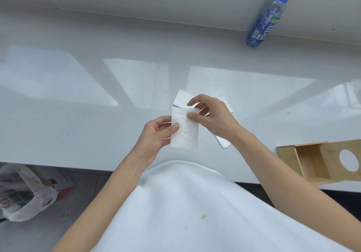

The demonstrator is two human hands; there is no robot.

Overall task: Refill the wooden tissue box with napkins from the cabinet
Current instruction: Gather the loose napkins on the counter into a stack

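Note:
A folded white napkin (pixel 185 132) is held upright above the counter's near edge. My left hand (pixel 154 140) pinches its left side, thumb on the front. My right hand (pixel 211 116) pinches its top right corner. More white napkins (pixel 182 98) lie flat on the counter behind and under my right hand, partly hidden by it. The wooden tissue box (pixel 320 161) lies on its side at the counter's right front edge, its sliding panel pulled partly out and its round hole facing up. The inside of the box looks bare.
The white counter (pixel 78 105) runs across the view with a wall behind. A blue plastic bottle (pixel 265 19) without a cap stands at the back right. On the floor at lower left sits a plastic bag (pixel 21 193) beside a cardboard box (pixel 64 183).

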